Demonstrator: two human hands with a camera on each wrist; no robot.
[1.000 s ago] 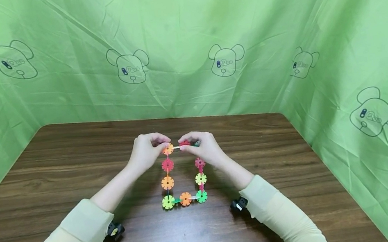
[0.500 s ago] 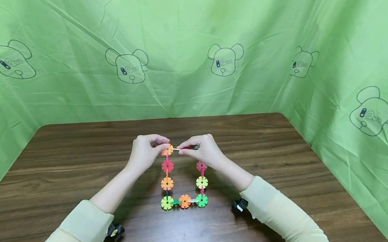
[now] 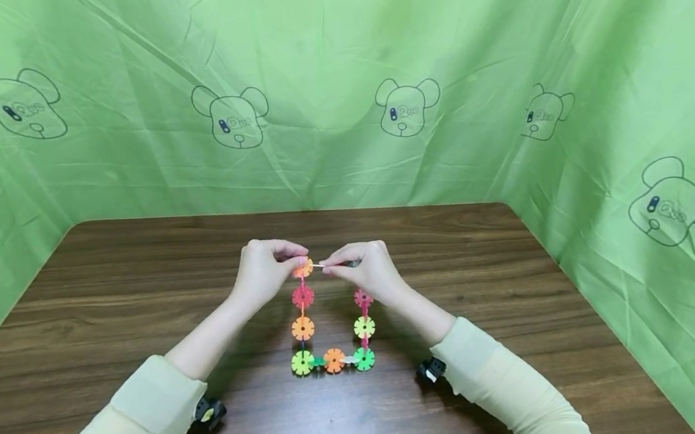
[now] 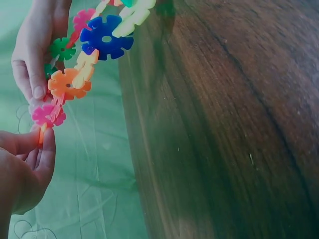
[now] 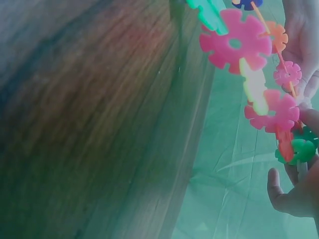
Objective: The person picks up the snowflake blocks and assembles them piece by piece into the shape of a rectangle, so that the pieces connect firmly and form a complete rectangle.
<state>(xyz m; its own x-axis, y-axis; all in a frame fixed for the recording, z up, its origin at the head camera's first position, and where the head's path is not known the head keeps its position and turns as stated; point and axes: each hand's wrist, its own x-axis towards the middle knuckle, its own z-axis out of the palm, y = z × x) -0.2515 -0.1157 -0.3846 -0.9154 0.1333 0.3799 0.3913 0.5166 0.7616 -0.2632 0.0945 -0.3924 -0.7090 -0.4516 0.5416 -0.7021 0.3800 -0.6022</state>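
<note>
Notched plastic snowflake discs, slotted together edge to face, form a four-sided chain between the two hands. My left hand (image 3: 266, 267) pinches an orange disc (image 3: 306, 270) at the far left corner. Opposite it, my right hand (image 3: 365, 270) pinches the chain near the far right corner, its fingers hiding the discs there. A thin pale disc (image 3: 318, 265) shows edge-on between the fingertips of both hands. A green disc (image 3: 364, 359) and a yellow-green disc (image 3: 303, 363) mark the near corners. In the right wrist view, a pink disc (image 5: 234, 42) and a green disc (image 5: 301, 151) lead to the right hand.
The brown wooden table (image 3: 477, 377) lies under the chain and forearms. Green cloth (image 3: 310, 44) with printed bear heads hangs behind and on both sides. A small black camera (image 3: 210, 413) sits at the left sleeve, another camera (image 3: 432, 370) at the right.
The right hand's fingertips have closed around the red disc that showed earlier, and the hand has dropped slightly. The pale disc now tilts, and the chain's right side has shifted a little nearer.
</note>
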